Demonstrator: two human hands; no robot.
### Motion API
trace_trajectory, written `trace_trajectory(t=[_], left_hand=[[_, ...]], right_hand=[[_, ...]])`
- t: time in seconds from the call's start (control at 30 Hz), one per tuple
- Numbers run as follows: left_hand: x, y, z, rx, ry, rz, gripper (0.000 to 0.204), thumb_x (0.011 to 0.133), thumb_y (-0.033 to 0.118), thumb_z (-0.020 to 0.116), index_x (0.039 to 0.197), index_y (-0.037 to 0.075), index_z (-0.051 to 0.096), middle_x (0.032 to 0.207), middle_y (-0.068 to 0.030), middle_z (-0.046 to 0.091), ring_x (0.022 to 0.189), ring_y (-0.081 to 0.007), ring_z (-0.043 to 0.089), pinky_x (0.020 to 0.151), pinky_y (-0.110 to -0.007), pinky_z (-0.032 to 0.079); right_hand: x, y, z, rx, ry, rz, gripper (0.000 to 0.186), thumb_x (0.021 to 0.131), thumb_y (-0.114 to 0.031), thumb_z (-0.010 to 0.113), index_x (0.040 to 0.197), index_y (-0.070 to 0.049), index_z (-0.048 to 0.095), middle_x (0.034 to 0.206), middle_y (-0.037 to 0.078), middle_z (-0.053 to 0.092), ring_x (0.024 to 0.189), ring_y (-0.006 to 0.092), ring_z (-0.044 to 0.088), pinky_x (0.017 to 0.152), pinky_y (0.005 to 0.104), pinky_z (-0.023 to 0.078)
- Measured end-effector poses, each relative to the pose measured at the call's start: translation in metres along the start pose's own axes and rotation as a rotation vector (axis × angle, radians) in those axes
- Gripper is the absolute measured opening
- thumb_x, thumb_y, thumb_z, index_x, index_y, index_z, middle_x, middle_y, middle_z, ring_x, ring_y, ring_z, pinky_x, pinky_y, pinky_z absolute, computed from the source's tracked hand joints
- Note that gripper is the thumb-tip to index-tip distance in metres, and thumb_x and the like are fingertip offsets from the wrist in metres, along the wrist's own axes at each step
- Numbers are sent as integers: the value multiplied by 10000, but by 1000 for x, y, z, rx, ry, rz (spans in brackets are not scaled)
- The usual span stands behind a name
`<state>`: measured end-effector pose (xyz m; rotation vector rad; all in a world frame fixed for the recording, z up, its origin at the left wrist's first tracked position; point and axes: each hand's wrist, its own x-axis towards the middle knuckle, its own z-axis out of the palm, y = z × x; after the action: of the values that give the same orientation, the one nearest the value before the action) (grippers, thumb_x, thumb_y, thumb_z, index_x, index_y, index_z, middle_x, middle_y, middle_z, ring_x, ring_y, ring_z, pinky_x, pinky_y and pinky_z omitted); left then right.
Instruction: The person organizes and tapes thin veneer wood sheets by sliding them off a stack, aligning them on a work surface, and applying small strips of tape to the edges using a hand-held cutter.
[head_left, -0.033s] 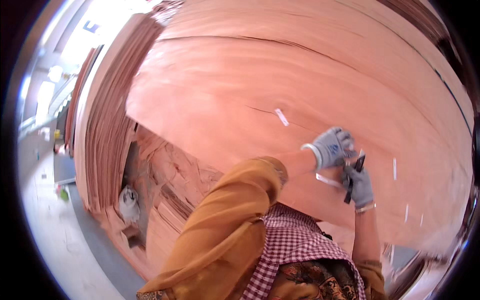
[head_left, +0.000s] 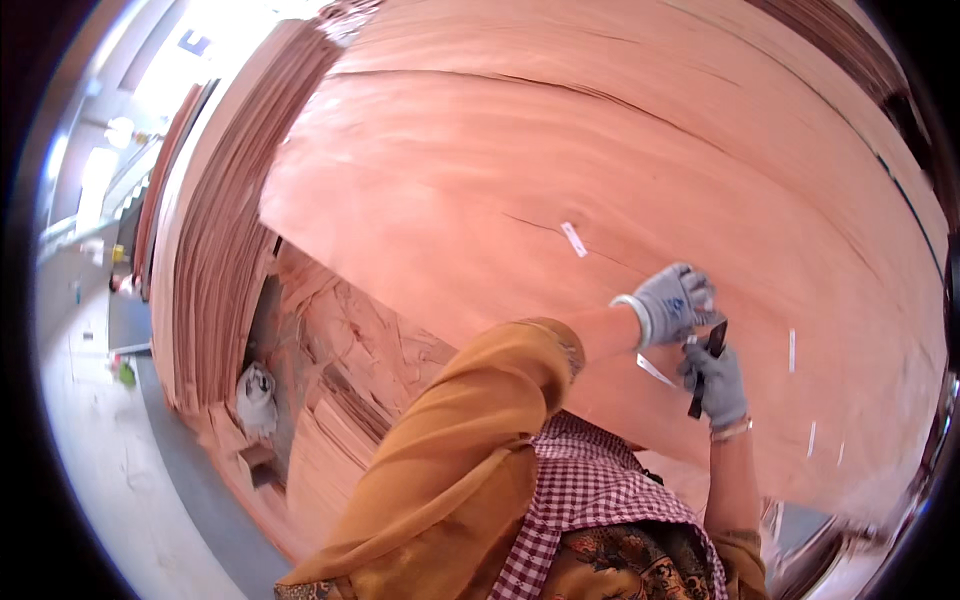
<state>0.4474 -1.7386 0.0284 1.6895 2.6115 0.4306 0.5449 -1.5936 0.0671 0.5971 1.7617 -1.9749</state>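
Note:
A large reddish wood veneer sheet [head_left: 560, 150] fills the view in front of me. Both my hands wear grey gloves and meet over its lower right part. My left hand [head_left: 675, 300], at the end of a mustard sleeve, is closed and pinches the end of a thin white tape strip [head_left: 655, 370]. Just below it, my right hand [head_left: 718, 388] grips a slim dark tool [head_left: 703, 375] held against the sheet. Short white tape pieces [head_left: 573, 238] are stuck on the veneer near a thin crack.
A tall stack of veneer sheets [head_left: 215, 250] stands on edge at the left. Crumpled veneer scraps [head_left: 340, 370] and a white sack [head_left: 257, 395] lie below the sheet. Grey concrete floor [head_left: 100, 470] runs along the left.

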Motion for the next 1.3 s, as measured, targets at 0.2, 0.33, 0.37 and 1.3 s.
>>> trace_trajectory(t=[0.2, 0.33, 0.37, 1.3], left_hand=[[-32, -10, -5, -84, 82, -133, 436, 795, 308, 566, 1201, 149, 560, 1295, -84, 475, 1248, -277, 392, 1053, -415, 298], [-142, -34, -37, -40, 304, -348, 450, 808, 283, 572, 1224, 114, 548, 1308, -109, 472, 1247, -303, 400, 1052, -443, 303], [-182, -45, -43, -65, 377, -451, 441, 831, 276, 561, 1238, 109, 538, 1308, -128, 472, 1237, -328, 411, 1044, -458, 308], [-374, -208, -106, 90, 89, -618, 432, 824, 355, 566, 1240, 244, 526, 1329, -49, 447, 1245, -219, 403, 1042, -405, 296]], right_hand=[[-20, -83, 45, -65, -100, -223, 175, 873, -202, 626, 900, -43, 559, 589, 50, 572, 370, 61, 431, 326, 195, 320], [-7, -113, 69, -191, -124, -226, 229, 869, -214, 616, 963, -10, 575, 659, 55, 600, 422, 63, 465, 373, 190, 357], [0, -109, 81, -235, -163, -228, 244, 871, -218, 610, 985, -5, 577, 682, 55, 609, 444, 66, 481, 393, 194, 375], [163, -26, 386, -357, -344, 15, 195, 868, -183, 593, 849, 7, 549, 674, 81, 605, 505, 124, 558, 447, 236, 444]])
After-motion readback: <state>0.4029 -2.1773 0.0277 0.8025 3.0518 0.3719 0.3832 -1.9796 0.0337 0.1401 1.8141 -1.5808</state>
